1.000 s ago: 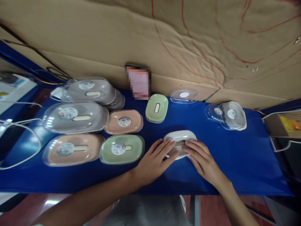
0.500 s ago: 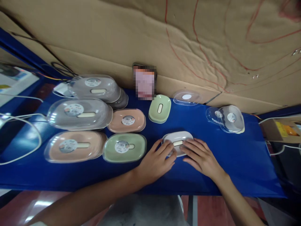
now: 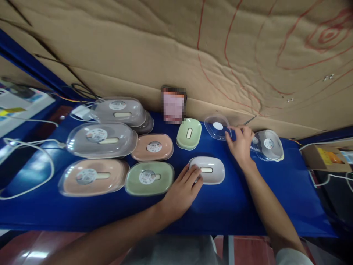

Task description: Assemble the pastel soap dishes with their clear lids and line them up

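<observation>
A pale grey oval soap dish (image 3: 216, 178) with a cream strip in its middle lies on the blue table. My left hand (image 3: 183, 189) grips its left end, fingers over the rim and thumb on the near side. Farther back, a clear plastic lid (image 3: 211, 129) with a round white label is tilted up. My right hand (image 3: 241, 143) pinches its right edge between thumb and fingers. Beyond the grey dish sits a green dish (image 3: 193, 129) without a clear lid. To the left lie a lidded green dish (image 3: 164, 184) and a lidded peach dish (image 3: 167, 145).
Larger lidded grey dishes (image 3: 113, 147) and a peach one (image 3: 107, 184) fill the left side. More clear lids (image 3: 273, 151) lie at the right. A phone (image 3: 174, 106) leans on the cardboard wall (image 3: 124, 62). White cables (image 3: 49, 158) cross the table's left end.
My right hand has left the grey dish, moved back and right, and taken hold of the clear lid, which is now tilted up. My left hand stays at the dish.
</observation>
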`<state>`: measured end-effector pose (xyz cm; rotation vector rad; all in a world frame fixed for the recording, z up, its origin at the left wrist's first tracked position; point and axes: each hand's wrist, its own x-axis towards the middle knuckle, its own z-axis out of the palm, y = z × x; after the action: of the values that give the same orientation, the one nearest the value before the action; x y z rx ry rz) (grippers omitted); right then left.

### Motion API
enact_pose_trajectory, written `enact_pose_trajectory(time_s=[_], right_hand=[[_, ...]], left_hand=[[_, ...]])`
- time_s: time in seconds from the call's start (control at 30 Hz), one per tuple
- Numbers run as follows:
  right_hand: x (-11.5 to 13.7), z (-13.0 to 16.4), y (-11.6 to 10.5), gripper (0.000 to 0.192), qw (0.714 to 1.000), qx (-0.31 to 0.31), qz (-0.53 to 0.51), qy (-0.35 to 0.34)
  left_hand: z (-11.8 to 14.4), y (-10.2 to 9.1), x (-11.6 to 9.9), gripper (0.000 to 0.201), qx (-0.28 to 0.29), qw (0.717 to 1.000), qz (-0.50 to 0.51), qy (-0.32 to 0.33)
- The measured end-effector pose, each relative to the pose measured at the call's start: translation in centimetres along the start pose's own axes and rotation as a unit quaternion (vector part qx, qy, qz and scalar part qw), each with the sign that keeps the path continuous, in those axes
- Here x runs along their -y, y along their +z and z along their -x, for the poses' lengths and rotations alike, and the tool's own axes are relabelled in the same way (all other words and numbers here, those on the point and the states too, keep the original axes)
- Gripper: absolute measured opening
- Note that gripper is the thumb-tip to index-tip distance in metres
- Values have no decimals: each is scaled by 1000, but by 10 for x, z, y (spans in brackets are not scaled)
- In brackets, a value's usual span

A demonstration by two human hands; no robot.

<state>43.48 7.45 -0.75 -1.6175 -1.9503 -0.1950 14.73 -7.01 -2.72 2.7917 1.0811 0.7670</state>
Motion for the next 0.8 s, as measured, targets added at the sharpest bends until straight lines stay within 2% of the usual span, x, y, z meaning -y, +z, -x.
enact_pose_trajectory(time_s=[0.13, 0.23, 0.33, 0.4, 0.47, 0.57, 0.67, 0.8], right_hand=[[2, 49, -30, 23, 997, 25, -65, -44], [3, 84, -56, 20, 987, 97, -94, -82], [7, 109, -75, 32, 971, 179, -147, -62], [13, 119, -84, 37, 959, 205, -191, -37], [22, 126, -89, 38, 951, 209, -223, -42], [38, 135, -90, 44, 948, 210, -222, -94], [50, 143, -85, 51, 950, 196, -187, -158], [54, 146, -75, 50, 958, 158, -129, -202]], left_hand=[[4, -4, 2, 40, 24, 999, 30, 7], [5, -6, 3, 42, 23, 998, 52, 7], [4, -6, 0, 41, 7, 997, 78, -3], [2, -7, -3, 36, -5, 995, 91, -33], [-1, -9, -7, 32, -19, 993, 92, -66], [-4, -12, -9, 45, -21, 992, 96, -82], [-6, -14, -7, 64, 22, 990, 111, -84], [-4, -7, -2, 75, 53, 986, 124, -93]])
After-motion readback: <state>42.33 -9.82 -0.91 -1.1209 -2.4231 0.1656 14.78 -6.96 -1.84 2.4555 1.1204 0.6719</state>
